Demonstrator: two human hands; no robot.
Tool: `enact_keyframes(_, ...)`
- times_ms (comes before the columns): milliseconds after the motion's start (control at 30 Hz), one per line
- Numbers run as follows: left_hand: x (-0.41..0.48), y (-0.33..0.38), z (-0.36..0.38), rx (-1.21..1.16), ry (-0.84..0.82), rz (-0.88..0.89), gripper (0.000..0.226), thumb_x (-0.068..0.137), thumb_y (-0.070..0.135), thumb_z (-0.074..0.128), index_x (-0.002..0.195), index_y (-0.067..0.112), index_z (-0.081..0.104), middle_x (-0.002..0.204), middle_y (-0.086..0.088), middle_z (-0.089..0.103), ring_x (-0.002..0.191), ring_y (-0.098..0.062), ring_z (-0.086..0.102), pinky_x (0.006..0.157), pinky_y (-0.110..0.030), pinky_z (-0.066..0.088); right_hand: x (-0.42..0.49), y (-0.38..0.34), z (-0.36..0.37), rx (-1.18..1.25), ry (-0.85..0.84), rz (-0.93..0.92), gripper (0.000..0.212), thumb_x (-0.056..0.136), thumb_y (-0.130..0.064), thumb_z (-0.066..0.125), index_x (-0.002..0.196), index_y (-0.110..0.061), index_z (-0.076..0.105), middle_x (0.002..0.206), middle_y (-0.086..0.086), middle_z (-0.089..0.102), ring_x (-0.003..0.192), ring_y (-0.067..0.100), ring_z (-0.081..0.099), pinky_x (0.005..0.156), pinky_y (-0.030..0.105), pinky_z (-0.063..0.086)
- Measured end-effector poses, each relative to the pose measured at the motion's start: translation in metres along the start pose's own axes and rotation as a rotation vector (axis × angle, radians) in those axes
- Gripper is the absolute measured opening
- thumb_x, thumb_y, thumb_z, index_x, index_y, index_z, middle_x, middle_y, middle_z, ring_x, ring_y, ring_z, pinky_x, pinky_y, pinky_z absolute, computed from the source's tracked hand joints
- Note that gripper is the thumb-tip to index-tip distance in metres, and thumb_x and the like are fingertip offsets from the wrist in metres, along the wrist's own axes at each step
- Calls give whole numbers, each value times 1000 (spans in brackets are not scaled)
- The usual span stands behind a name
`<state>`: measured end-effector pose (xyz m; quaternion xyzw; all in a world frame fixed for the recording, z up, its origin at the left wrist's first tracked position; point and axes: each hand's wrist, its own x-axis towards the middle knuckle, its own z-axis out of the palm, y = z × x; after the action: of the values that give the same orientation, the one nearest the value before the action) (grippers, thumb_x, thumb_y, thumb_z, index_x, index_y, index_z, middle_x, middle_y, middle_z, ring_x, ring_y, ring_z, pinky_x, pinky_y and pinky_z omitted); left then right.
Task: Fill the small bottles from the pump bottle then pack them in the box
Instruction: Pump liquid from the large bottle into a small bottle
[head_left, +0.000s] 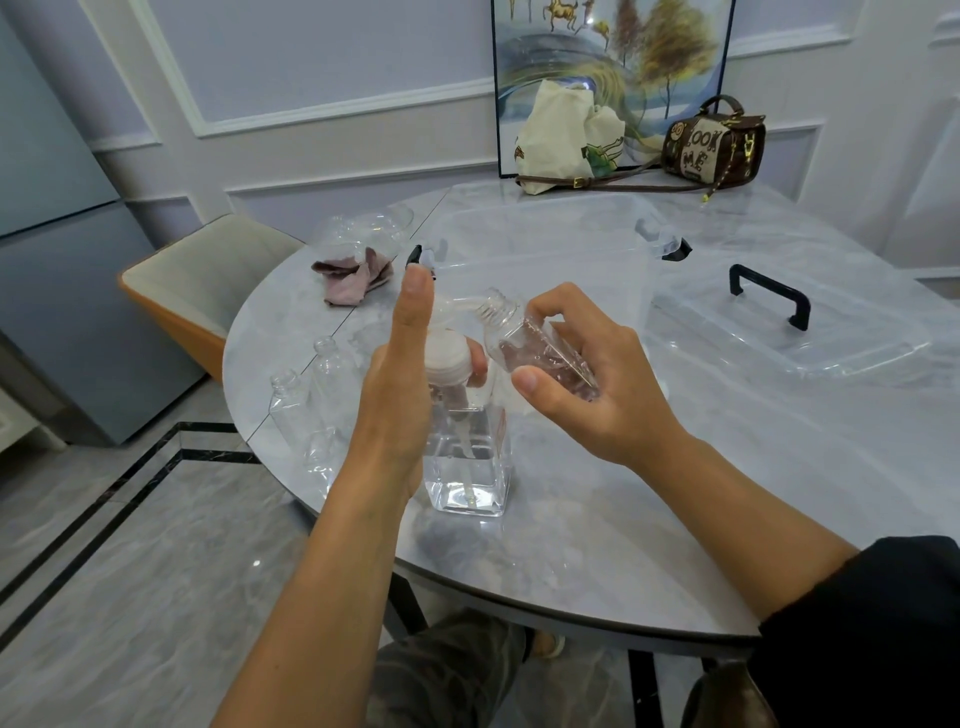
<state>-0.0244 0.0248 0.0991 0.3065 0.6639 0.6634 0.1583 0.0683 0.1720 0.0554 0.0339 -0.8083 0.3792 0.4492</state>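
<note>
Marble table (649, 519): round, with its near edge curving just under the forearms; bare top is seen to the right of the hands and in front of the lid.
Left rim: empty bottles (287, 410) are stood upright close to the edge, just left of the left wrist.
Box (545, 244): clear and open at the top, set behind the hands; its lid (769, 296), fitted with a black handle, is laid to the right.
Far side: a crumpled cloth (353, 275), a canvas bag (561, 140) and a brown handbag (717, 140) are placed well apart from the hands.
Pump bottle (470, 457): stood upright near the front edge, between the two hands, and part filled with clear liquid.
Left hand (400, 384): wrapped at the white collar; the thumb is laid straight along the pump head, and a fingertip is seen round the far side.
Right hand (597, 384): closed round a small bottle (524, 345), with the thumb pressed near its base and the fingers curled over its side.
Small bottle: held tilted above the table, uncapped, with its neck set at the spout tip. Whether the two touch cannot be told.
</note>
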Motion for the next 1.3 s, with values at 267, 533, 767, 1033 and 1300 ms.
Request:
enact_keyframes(267, -3, 3, 3, -17, 19, -19, 64, 77, 85, 38, 62, 35, 74, 78, -9, 72, 82, -27, 66, 105, -62, 50, 0, 1, 0, -17, 3, 1, 38, 90, -44, 63, 105, -10, 53, 69, -9, 53, 55, 9, 49, 58, 12, 35)
enact_keyframes(533, 4, -3, -2, 28, -7, -28, 82, 86, 78, 38, 71, 4, 70, 84, -21, 72, 76, -23, 64, 87, -47, 50, 0, 0, 0, -23, -3, -2, 37, 90, -43, 63, 107, -12, 53, 73, -6, 59, 57, 11, 53, 58, 11, 36)
enact_keyframes(767, 6, -2, -3, 9, 13, -73, 56, 99, 51, 49, 56, 20, 71, 66, -12, 64, 67, -24, 59, 75, -41, 47, -2, 2, -1, -17, -22, -9, 41, 88, -39, 68, 104, -4, 55, 67, -8, 56, 54, 10, 50, 57, 14, 36)
enact_keyframes(1033, 5, 1, -2, 2, 15, -111, 54, 99, 46, 50, 54, 25, 71, 73, -12, 65, 63, -19, 59, 72, -38, 48, -3, 2, -1, -27, -26, -3, 40, 87, -39, 69, 103, -4, 56, 67, -10, 58, 53, 9, 52, 57, 12, 37)
enact_keyframes(1300, 4, -1, -1, 12, 21, -56, 62, 94, 68, 45, 66, 21, 73, 89, -17, 76, 85, -37, 69, 93, -52, 52, -1, 1, 0, -5, 1, 12, 39, 89, -40, 66, 104, -6, 54, 65, -14, 51, 53, 9, 48, 58, 12, 34)
